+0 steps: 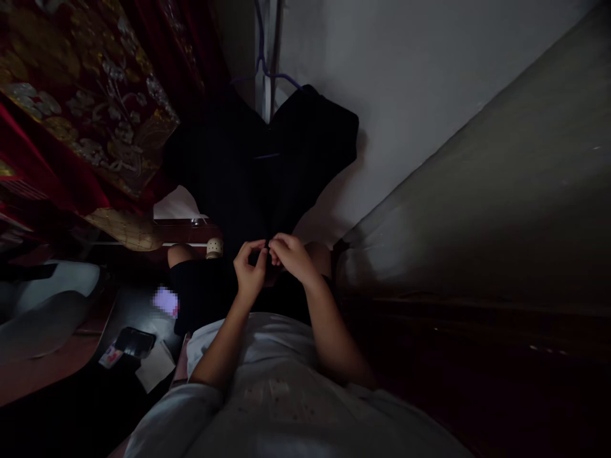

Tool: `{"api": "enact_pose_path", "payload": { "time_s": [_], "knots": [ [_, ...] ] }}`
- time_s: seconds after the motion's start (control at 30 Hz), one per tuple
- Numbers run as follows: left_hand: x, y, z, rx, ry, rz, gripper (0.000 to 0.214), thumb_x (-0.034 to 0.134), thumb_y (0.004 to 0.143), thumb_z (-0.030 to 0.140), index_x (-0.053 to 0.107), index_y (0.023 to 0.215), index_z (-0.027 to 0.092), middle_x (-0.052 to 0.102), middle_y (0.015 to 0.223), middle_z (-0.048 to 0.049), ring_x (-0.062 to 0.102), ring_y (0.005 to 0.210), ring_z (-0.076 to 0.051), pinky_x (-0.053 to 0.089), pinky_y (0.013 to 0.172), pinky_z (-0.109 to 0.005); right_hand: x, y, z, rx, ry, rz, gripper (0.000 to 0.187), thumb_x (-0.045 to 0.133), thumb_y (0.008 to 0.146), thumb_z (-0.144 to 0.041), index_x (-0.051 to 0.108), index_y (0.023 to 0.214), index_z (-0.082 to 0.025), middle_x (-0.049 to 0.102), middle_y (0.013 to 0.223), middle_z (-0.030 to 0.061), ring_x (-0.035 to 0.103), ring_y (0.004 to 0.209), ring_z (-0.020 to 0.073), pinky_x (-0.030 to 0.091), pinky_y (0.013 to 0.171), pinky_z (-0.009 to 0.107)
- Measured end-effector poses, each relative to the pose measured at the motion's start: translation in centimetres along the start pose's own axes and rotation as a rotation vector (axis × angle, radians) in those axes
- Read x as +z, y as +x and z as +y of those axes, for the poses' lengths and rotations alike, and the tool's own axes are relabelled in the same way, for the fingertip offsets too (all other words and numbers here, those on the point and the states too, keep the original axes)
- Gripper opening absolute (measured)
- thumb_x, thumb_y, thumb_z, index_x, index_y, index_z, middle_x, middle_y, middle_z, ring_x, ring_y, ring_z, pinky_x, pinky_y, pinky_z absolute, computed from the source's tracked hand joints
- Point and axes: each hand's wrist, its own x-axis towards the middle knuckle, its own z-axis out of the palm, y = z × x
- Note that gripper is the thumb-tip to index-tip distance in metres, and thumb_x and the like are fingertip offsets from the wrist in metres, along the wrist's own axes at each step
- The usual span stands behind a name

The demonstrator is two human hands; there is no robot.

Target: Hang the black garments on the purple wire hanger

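A black short-sleeved garment (305,146) with a V neck hangs in front of me on a purple hanger (281,76). Its lower part comes down to my lap, where both hands work close together. My left hand (250,270) has its thumb and forefinger curved towards each other, closed at the dark cloth. Just beside it, my right hand (292,257) is pinched, the other fingers curled under. Whatever sits between the right fingertips is too small and dark to make out. The fingertips of both hands nearly meet over the cloth.
To the left hangs red fabric (105,114) with gold and silver embroidery. A black surface on my left holds a dark phone-like object (135,342), a white paper (155,367) and a small card (111,355). A grey-white wall (391,83) rises behind and on the right.
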Motion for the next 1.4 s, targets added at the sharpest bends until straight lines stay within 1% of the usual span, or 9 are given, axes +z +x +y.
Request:
{"api": "enact_pose_path", "payload": {
  "time_s": [0.33, 0.53, 0.67, 0.8, 0.93, 1.07, 1.23, 1.3, 1.4],
  "knots": [
    [1.0, 0.3, -1.6, 0.030, 0.001, -0.019, 0.017, 0.059, 0.097, 0.023, 0.059, 0.112, 0.018, 0.066, 0.102, -0.0065, 0.066, 0.094, -0.017, 0.051, 0.086, -0.027, 1.2, 0.8, -2.8, 0.125, 0.114, 0.013, 0.019, 0.059, 0.076, -0.031, 0.062, 0.068, -0.015, 0.060, 0.053, 0.0009, 0.047, 0.039, 0.0066, 0.031, 0.039, 0.018],
    [2.5, 0.5, -3.8, 0.008, 0.073, -0.079, 0.011, 0.059, 0.094, 0.017, 0.053, 0.103, 0.019, 0.058, 0.089, -0.0023, 0.060, 0.078, -0.014, 0.046, 0.073, -0.022, 0.5, 6.8, -12.2, -0.300, 0.138, 0.241, 0.022, 0.055, 0.092, -0.026, 0.061, 0.074, -0.014, 0.058, 0.055, -0.0024, 0.043, 0.039, 0.0031, 0.030, 0.042, 0.016],
    [3.3, 1.2, -4.2, 0.008, 0.079, -0.146, 0.015, 0.059, 0.091, 0.011, 0.052, 0.102, 0.019, 0.061, 0.087, -0.0016, 0.061, 0.075, -0.013, 0.046, 0.071, -0.021, -0.1, 8.6, -17.3, -0.455, 0.102, 0.264, 0.027, 0.048, 0.100, -0.026, 0.061, 0.079, -0.014, 0.058, 0.060, -0.0033, 0.048, 0.044, 0.0027, 0.033, 0.049, 0.016],
    [2.1, 5.8, -0.2, 0.105, 0.076, -0.275, 0.035, 0.066, 0.085, 0.005, 0.055, 0.115, 0.020, 0.068, 0.086, -0.0009, 0.068, 0.079, -0.016, 0.050, 0.076, -0.025, -0.4, 7.7, -17.4, -0.510, 0.084, 0.256, 0.025, 0.048, 0.103, -0.026, 0.059, 0.083, -0.015, 0.055, 0.059, -0.0053, 0.045, 0.043, 0.0014, 0.031, 0.048, 0.015],
    [0.1, 13.5, 8.2, 0.319, -0.040, -0.186, 0.040, 0.074, 0.090, 0.010, 0.062, 0.127, 0.019, 0.069, 0.100, -0.0037, 0.067, 0.093, -0.019, 0.050, 0.098, -0.035, -0.5, 6.5, -17.2, -0.481, 0.110, 0.224, 0.028, 0.045, 0.100, -0.015, 0.058, 0.075, -0.013, 0.054, 0.053, -0.0052, 0.043, 0.037, 0.0019, 0.025, 0.041, 0.014],
    [-0.6, 19.2, 14.4, 0.460, 0.047, -0.255, 0.025, 0.077, 0.088, 0.007, 0.074, 0.110, 0.019, 0.066, 0.097, -0.0036, 0.062, 0.092, -0.020, 0.048, 0.105, -0.040, -0.6, 6.0, -18.0, -0.550, 0.082, 0.166, 0.028, 0.052, 0.098, -0.015, 0.059, 0.071, -0.014, 0.054, 0.050, -0.0048, 0.045, 0.039, 0.0034, 0.028, 0.038, 0.016],
    [-0.3, 20.2, 16.0, 0.465, 0.114, -0.301, 0.010, 0.078, 0.089, 0.010, 0.071, 0.087, 0.017, 0.063, 0.090, -0.0040, 0.064, 0.099, -0.022, 0.049, 0.106, -0.042, -0.8, 8.2, -15.8, -0.596, -0.096, 0.246, 0.027, 0.060, 0.097, -0.025, 0.058, 0.072, -0.016, 0.051, 0.055, -0.0046, 0.050, 0.052, 0.0041, 0.039, 0.052, 0.016],
    [-1.0, 20.2, 16.1, 0.419, 0.000, -0.155, 0.006, 0.072, 0.097, 0.017, 0.068, 0.093, 0.015, 0.065, 0.098, -0.0068, 0.064, 0.108, -0.024, 0.048, 0.108, -0.045, -0.5, 9.1, -14.0, -0.564, -0.138, 0.266, 0.027, 0.062, 0.094, -0.020, 0.057, 0.068, -0.017, 0.050, 0.055, -0.0042, 0.051, 0.054, 0.0058, 0.040, 0.055, 0.018],
    [-3.9, 20.7, 15.6, 0.315, -0.142, 0.088, 0.021, 0.055, 0.108, 0.034, 0.062, 0.103, 0.015, 0.065, 0.112, -0.0105, 0.060, 0.123, -0.024, 0.048, 0.110, -0.046, 0.3, 9.0, -11.3, -0.457, -0.150, 0.214, 0.027, 0.061, 0.090, -0.014, 0.058, 0.062, -0.017, 0.048, 0.049, -0.0041, 0.047, 0.049, 0.0070, 0.037, 0.052, 0.021]
  ]
}}
